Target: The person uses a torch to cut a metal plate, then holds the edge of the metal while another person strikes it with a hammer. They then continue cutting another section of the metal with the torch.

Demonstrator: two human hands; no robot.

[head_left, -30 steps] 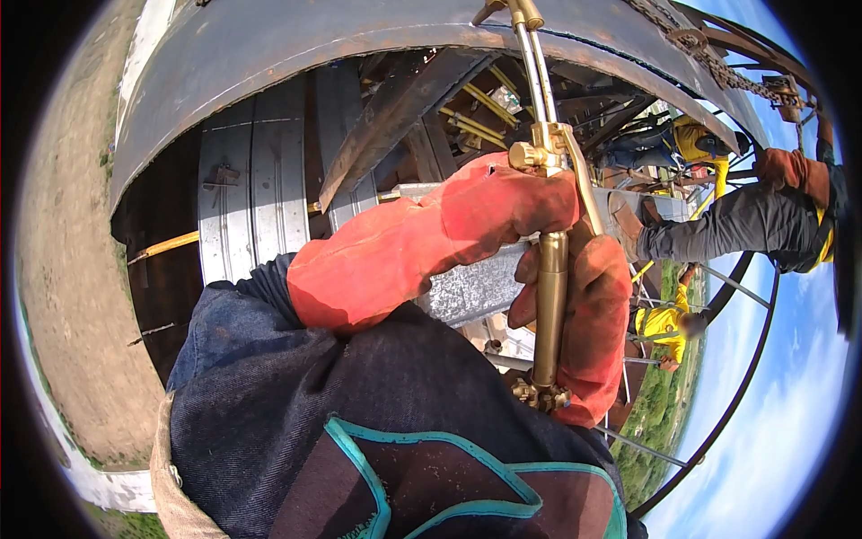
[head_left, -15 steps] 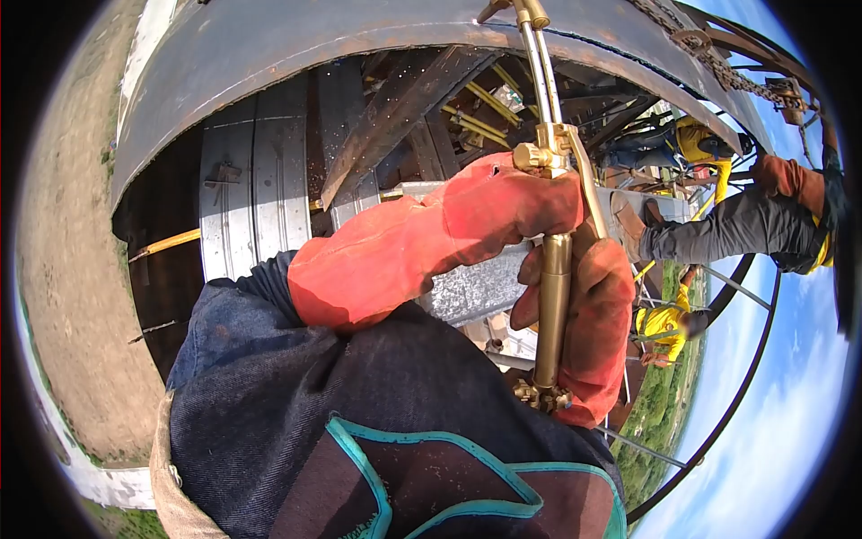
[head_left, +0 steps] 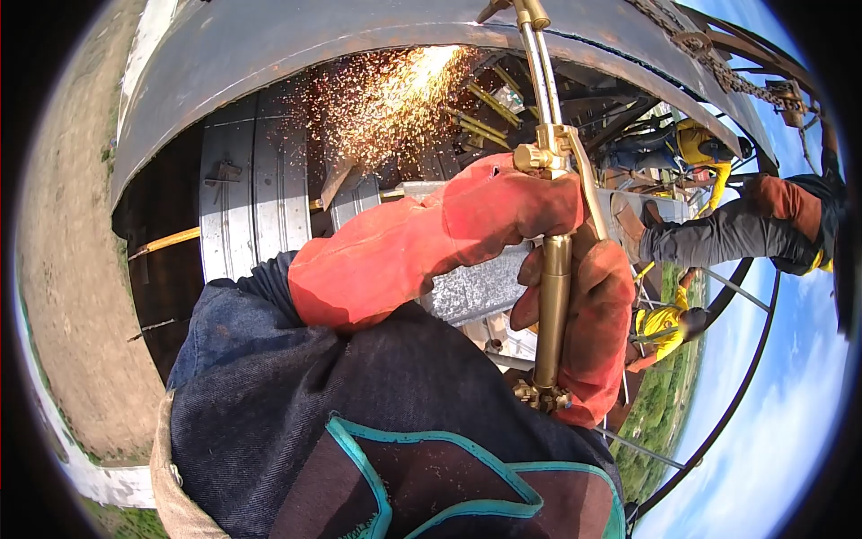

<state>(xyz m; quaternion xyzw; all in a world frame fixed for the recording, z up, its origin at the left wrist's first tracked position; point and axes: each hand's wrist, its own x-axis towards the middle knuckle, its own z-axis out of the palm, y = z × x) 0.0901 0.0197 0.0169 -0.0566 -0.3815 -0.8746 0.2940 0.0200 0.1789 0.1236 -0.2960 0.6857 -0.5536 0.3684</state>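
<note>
A curved dark steel plate (head_left: 269, 54) spans the top of the view, its lower rim arching left from beside the upper end of the brass torch (head_left: 555, 305). Pale ridged metal panels (head_left: 229, 207) lie to the torch's left, under that rim. To its right, a person in dark trousers (head_left: 745, 225) has legs stretched toward it; two people in yellow tops, one higher (head_left: 696, 144) and one lower (head_left: 660, 323), are farther off. The wearer's dark denim clothing (head_left: 359, 395) fills the area below and left of the torch. Orange sparks (head_left: 395, 108) spray beneath the plate, left of the torch's two slim tubes. The torch runs up the middle, its angled nozzle at the plate; whether they touch cannot be told. The red-gloved left hand (head_left: 530, 202) has its fingers clamped around the torch just under the brass valve (head_left: 541, 159); the red-gloved right hand (head_left: 597, 305) has its fingers curled around the handle.
</note>
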